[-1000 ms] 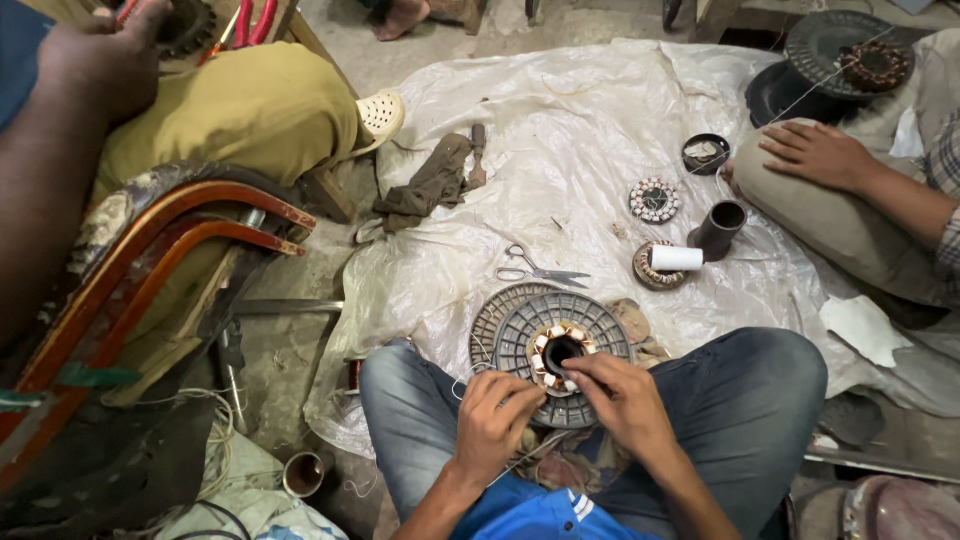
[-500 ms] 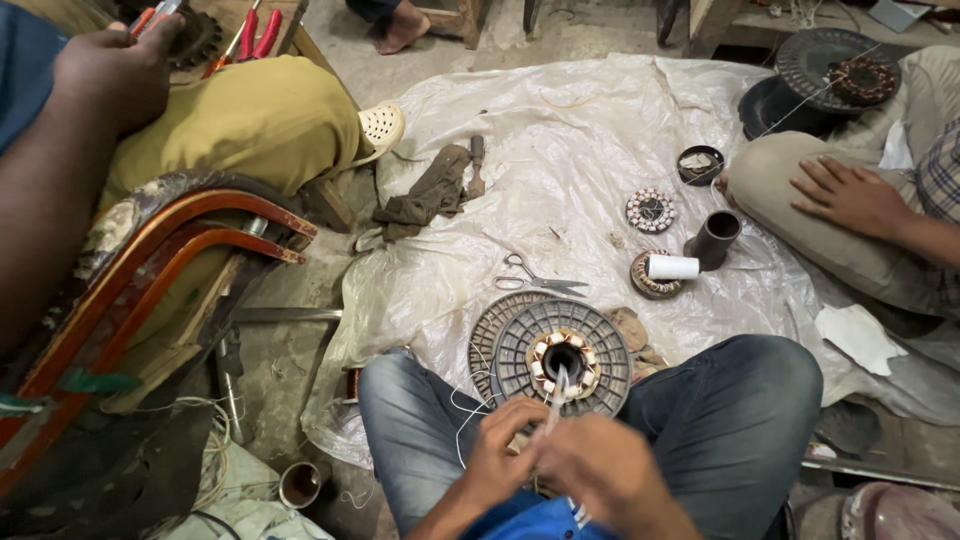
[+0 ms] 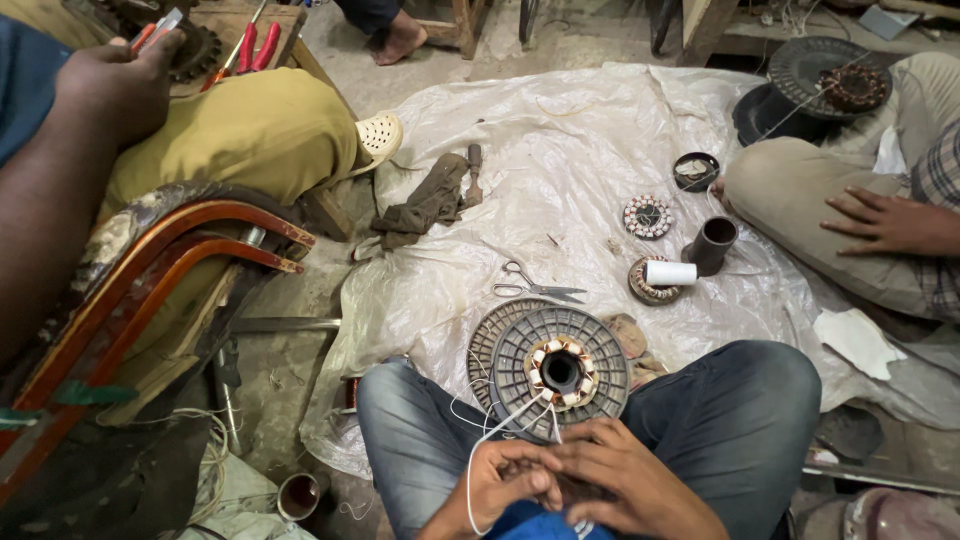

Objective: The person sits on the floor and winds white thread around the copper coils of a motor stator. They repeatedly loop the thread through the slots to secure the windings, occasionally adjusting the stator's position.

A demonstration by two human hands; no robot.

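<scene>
- Your left hand (image 3: 505, 480) is curled nearly shut, fingers pinching a white cord (image 3: 480, 450) that loops down past the wrist and runs up to the round metal disc.
- Your right hand (image 3: 625, 485) lies over and against the left, fingers bent inward over the same cord; whether its fingertips grip the cord you cannot tell, since the left hand hides them.
- The round metal disc (image 3: 550, 365), with copper windings round its centre hole, stands between your knees at the near edge of the plastic sheet (image 3: 560, 150), leaning on your legs.
- Just beyond the disc, scissors (image 3: 535, 290) lie flat on the sheet with bare plastic around them.
- Toward the sheet's right side a white spool (image 3: 670, 272) rests on a small wound ring, touching a dark tube (image 3: 712, 243); a smaller wound ring (image 3: 648, 216) sits just behind them.
- A brown rag (image 3: 420, 205) lies at the sheet's left edge, beside a wooden-handled tool (image 3: 473, 172).
- The widest open stretch is the middle and far part of the sheet.
- Another person's hand (image 3: 885, 220) rests on a knee at the right edge; another's hand (image 3: 120, 85) holds a tool at the far left, past a curved red metal frame (image 3: 170, 260) that crowds your left side.
</scene>
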